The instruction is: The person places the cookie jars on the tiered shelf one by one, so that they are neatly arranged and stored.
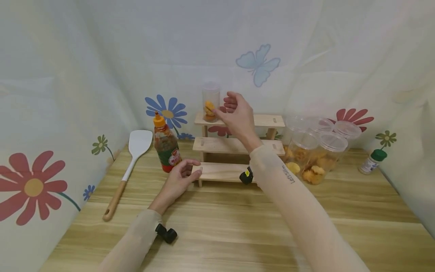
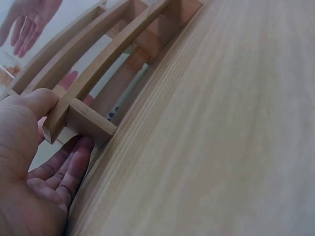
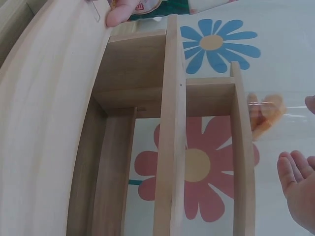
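A three-step wooden display rack (image 1: 234, 145) stands on the table. My left hand (image 1: 177, 183) grips the left end of its lowest step; in the left wrist view the thumb lies over the board and the fingers (image 2: 78, 164) touch the leg below. On the left end of the top step a clear jar (image 1: 211, 92) with orange-yellow snack pieces stands upright. Beside its right side is my right hand (image 1: 239, 116), fingers loosely extended and holding nothing. In the right wrist view a gap shows between this hand (image 3: 302, 189) and the jar.
Several lidded clear jars of snacks (image 1: 314, 173) stand right of the rack. A green-capped shaker (image 1: 372, 162) leans farther right. Left of the rack are a sauce bottle (image 1: 166, 147) and a white spatula (image 1: 140, 141) with a wooden handle. A floral curtain (image 1: 190, 45) hangs behind.
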### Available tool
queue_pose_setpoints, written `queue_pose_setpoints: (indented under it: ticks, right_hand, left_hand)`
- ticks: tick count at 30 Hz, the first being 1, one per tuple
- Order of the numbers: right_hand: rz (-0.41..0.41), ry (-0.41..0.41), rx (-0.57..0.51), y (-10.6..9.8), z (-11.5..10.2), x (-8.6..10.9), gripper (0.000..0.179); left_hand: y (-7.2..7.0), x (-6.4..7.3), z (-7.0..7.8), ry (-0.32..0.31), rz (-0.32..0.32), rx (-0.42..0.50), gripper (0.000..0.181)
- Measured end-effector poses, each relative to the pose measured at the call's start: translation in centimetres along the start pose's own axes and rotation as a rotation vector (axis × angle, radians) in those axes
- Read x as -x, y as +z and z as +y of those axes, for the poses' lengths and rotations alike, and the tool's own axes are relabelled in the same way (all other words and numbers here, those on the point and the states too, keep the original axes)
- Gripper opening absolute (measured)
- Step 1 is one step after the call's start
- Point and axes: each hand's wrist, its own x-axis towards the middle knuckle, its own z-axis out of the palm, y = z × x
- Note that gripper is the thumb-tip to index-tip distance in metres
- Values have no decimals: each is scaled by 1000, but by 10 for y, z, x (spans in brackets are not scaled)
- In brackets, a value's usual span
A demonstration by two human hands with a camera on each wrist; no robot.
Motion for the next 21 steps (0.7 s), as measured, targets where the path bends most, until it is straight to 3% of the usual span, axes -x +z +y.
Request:
queue_pose_setpoints:
  ticks: [6,11,17,21]
  right_hand:
    - [19,-38,-81,-19,-3,12,76]
    - [66,-124,-88,-43,-11,26,75]
    - [132,-224,-10,-79,-16,43,73]
    - [157,-231,65,-107,-15,59,75]
  left_hand:
    - [1,0,2,0,3,2,33]
    - [1,-1,1,5,-4,7,32]
    - [0,-1,1,14,-4,4,32]
    - [1,0,1,14,-6,1,32]
